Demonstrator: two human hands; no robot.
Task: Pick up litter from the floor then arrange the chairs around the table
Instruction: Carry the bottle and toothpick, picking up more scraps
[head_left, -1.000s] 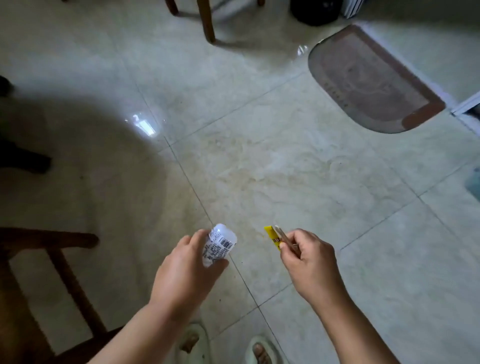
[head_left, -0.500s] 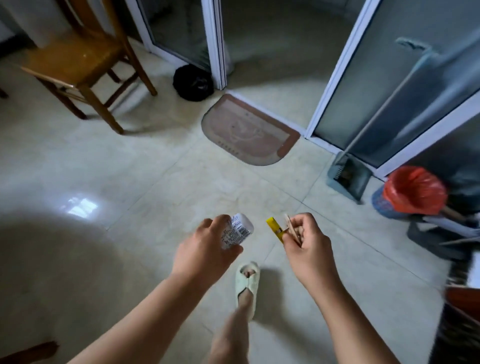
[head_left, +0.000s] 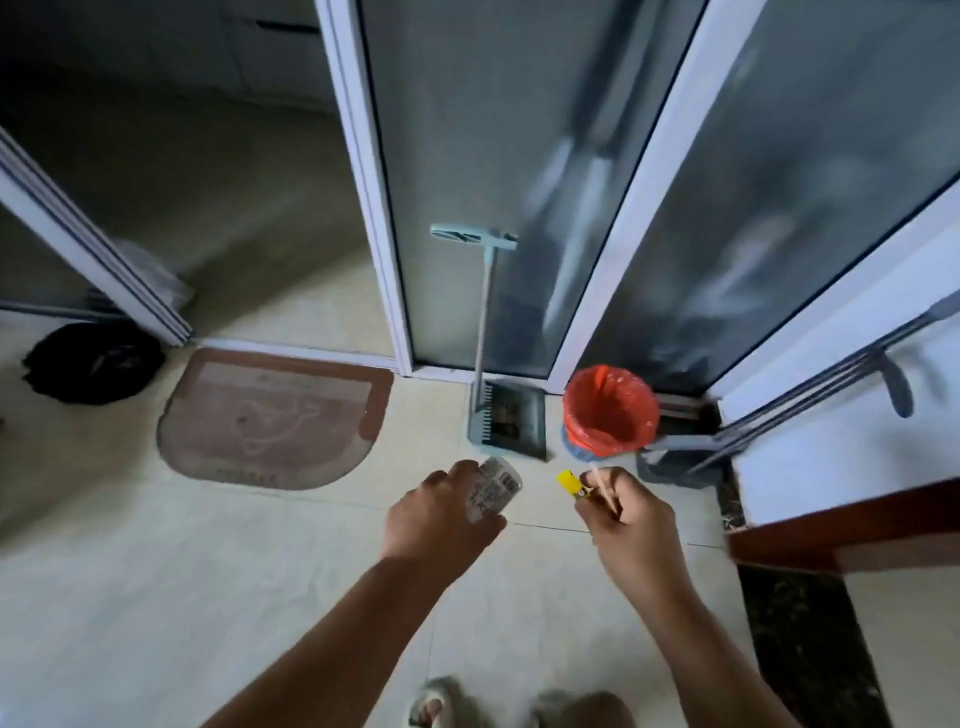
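Note:
My left hand (head_left: 439, 514) grips a small white plastic bottle (head_left: 493, 486) with a barcode label, held out over the tiled floor. My right hand (head_left: 626, 514) pinches a yellow wrapper (head_left: 570, 484) together with a thin wooden stick (head_left: 602, 486). Straight ahead of my right hand stands a small bin lined with a red bag (head_left: 609, 410), its mouth open upward. No chair or table is in view.
A grey dustpan with a long handle (head_left: 511, 418) leans on the glass sliding door (head_left: 467, 182) beside the bin. A brown doormat (head_left: 270, 415) lies to the left, a black bag (head_left: 93, 361) beyond it. Mop poles (head_left: 810, 384) and a wooden furniture edge (head_left: 831, 525) crowd the right.
The view has swung right and forward toward the glass doors. The red-lined bin and dustpan are now close in front of my hands. The wooden chair has left the view. Both hands keep their litter.

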